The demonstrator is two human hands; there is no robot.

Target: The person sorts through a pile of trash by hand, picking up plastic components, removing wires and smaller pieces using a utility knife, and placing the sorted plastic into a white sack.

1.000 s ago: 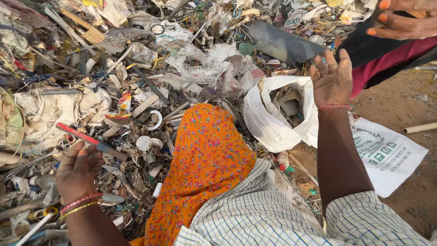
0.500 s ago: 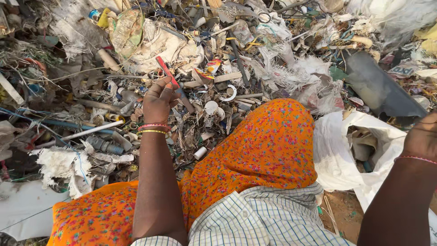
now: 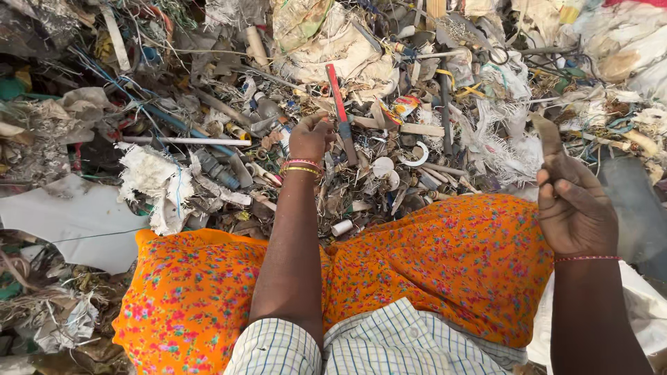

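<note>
Bottom centre: checked shirt sleeves (image 3: 389,347), pale w/ thin blue/green lines. Just above, orange floral cloth (image 3: 431,271) draped over the knees, spans most of the lower frame.

R side: right hand (image 3: 577,208) raised at mid-right, thin red thread on the wrist. Fingers curled, pinching a flat brownish strip (image 3: 549,135) that sticks up from the fingertips, slightly tilted. Can't tell material. White sack (image 3: 646,305) at lower right edge, partly behind the right forearm.

Centre: left arm runs up from the shirt across the cloth. Left hand (image 3: 309,139) at upper centre, red + yellow bangles (image 3: 302,167) on the wrist. Fist clenched on the lower end of a long thin red stick w/ dark grey tip section (image 3: 339,111); stick angles up and slightly left out of the hand, over the debris.

Around left hand: mixed scrap pile. White ring fragment (image 3: 417,156) + small white cap (image 3: 382,167) just right of the hand. Short white tube (image 3: 340,227) near the cloth edge. White rod (image 3: 184,141) lying horizontal, left of the hand. Frayed white fabric lump (image 3: 153,184) mid-left; flat white sheet (image 3: 76,222) at left edge.

Far: dirty beige sack (image 3: 333,42) at top centre, behind the stick tip. Shredded white plastic (image 3: 507,139) upper right, near the strip.
</note>
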